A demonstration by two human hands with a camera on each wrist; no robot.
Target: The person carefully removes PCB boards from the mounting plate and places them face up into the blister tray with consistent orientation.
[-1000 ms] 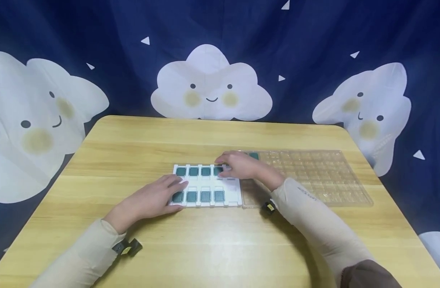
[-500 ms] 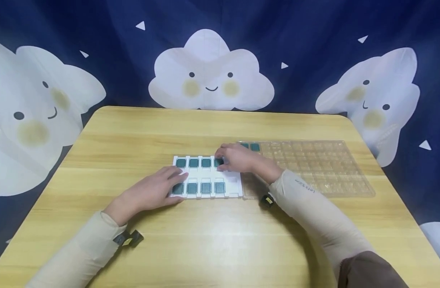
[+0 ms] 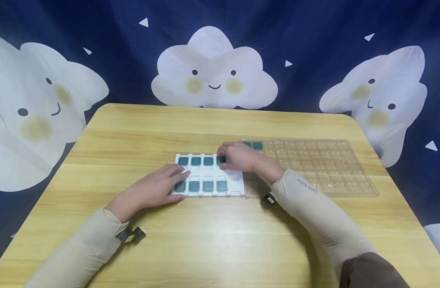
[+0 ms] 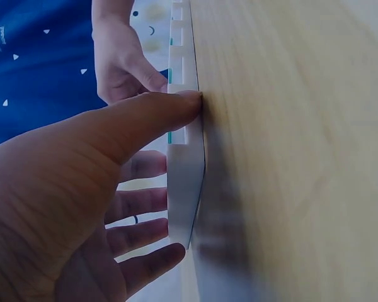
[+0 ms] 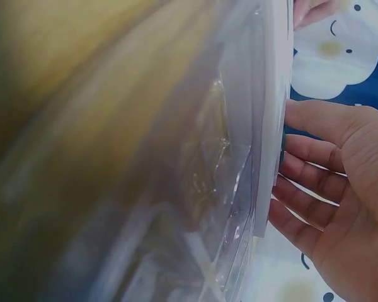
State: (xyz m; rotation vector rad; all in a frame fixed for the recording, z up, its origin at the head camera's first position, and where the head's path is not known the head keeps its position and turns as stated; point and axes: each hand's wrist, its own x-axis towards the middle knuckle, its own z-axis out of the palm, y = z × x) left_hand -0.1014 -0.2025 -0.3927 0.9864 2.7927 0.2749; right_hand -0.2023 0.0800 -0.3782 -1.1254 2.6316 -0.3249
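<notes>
A white tray [image 3: 212, 173] lies on the table with two rows of green square chips, several in each row. My left hand [image 3: 151, 186] holds its left end; in the left wrist view the thumb [image 4: 157, 114] presses the near side wall and the other fingers reach the upper face. My right hand [image 3: 239, 156] is over the far right corner, thumb and fingers pinching a green square chip [image 3: 220, 161] in the far row. From the right wrist view, a green edge shows at the fingertips [image 5: 293, 143]. The hand hides the tray's far right pocket.
A clear plastic tray [image 3: 313, 168] with many pockets adjoins the white tray on the right; two green chips [image 3: 257, 145] sit in its far left corner. The wooden table [image 3: 205, 240] surrounds both, and a blue cloud-patterned curtain [image 3: 133, 60] hangs behind.
The head view has tilted and shifted slightly. My right hand stays at the same chip with a small finger movement, and my left hand keeps its place on the white tray.
</notes>
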